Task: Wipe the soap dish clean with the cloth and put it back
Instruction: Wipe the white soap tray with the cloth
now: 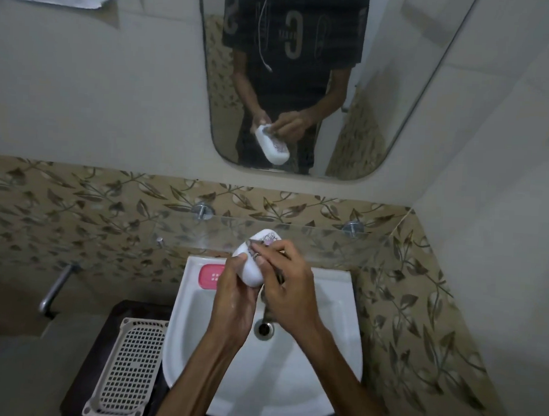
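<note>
Both hands' fingers point(264, 250) grip the soap dish point(253, 262) above the sink point(341, 310).

white basin point(341, 306); pink soap tray point(211, 277) on back-left rim.

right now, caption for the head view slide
Left hand holds white soap dish over the sink; right hand wipes it.

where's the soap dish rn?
Head view, centre: the soap dish is held in the left hand above the sink, right hand on it.
</note>
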